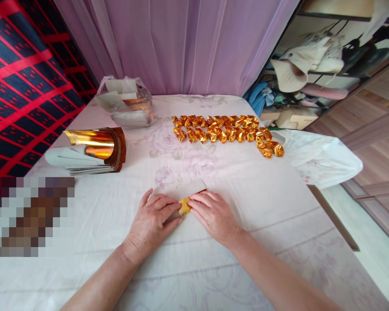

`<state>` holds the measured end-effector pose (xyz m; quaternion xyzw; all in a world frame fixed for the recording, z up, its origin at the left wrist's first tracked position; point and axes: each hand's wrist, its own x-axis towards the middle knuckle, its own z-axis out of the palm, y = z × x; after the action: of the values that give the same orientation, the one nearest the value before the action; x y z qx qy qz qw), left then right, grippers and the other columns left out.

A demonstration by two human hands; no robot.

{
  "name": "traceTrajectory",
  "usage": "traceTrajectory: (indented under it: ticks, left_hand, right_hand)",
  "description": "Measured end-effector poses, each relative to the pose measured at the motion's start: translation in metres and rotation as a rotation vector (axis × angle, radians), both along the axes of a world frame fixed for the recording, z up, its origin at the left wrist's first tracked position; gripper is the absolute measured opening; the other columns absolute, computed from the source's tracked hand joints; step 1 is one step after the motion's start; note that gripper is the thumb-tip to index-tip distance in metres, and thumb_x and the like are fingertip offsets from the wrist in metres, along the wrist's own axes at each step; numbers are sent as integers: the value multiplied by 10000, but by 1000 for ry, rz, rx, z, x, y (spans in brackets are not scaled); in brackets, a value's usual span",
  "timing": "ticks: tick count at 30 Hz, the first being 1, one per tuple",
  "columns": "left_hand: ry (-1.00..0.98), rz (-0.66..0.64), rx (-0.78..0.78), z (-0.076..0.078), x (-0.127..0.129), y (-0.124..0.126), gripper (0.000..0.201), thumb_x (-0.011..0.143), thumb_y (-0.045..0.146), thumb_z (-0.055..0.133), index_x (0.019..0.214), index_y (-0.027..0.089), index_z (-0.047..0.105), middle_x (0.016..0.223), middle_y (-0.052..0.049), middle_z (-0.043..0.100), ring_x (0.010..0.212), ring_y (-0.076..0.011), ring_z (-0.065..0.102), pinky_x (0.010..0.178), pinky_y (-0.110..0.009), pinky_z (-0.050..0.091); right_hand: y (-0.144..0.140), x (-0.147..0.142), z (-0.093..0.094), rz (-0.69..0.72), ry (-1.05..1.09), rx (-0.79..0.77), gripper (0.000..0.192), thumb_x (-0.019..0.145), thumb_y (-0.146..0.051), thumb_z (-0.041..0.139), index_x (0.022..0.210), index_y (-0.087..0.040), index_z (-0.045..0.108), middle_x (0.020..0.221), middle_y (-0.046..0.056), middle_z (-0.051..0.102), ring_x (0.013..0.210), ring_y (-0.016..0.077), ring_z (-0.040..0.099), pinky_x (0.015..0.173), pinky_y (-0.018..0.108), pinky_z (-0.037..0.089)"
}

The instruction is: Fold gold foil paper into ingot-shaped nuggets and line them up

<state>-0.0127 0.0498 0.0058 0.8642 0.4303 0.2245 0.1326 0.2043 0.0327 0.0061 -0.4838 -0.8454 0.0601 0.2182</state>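
On the tablecloth in front of me lies a small sheet of gold foil paper (184, 207), partly folded, with its pale back (189, 187) facing up at the far side. My left hand (155, 216) presses its left end, fingertips and thumb drawn together on it. From the right, the bent fingers of my right hand (214, 211) hold down the other end, close to a reddish-gold edge. Much of the sheet is hidden under the fingers. Beyond the hands, folded gold foil pieces (227, 134) form two rows, with a few more at the right end.
A curled stack of gold foil sheets (103, 144) stands at the left. Behind it sits a clear plastic bag (126, 103) of similar sheets. A white plastic bag (324, 157) hangs by the table's right edge, near cluttered shelves (314, 74). A purple curtain (181, 47) borders the back.
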Motion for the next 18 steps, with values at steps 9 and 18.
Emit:
traceTrajectory:
  ticks: [9,18]
  left_hand:
    - [19,-6,54,4,6,0,187,913,383,611,1009,279,734,964,-24,733,943,-214,656,1109,-562,276]
    - [15,-9,96,-1,6,0,192,936,372,583,993,262,730,959,-21,728,925,-204,646,1094,-548,303]
  right_hand:
    - [-2,-2,3,17,19,-18,256,893,-220,577,1131,-194,667,1148,70,674,1033,222,581,896,382,488]
    - [-6,-10,-4,-27,-51,125,189,946,-208,520,906,-197,704,870,55,673,802,186,583,756,332,493]
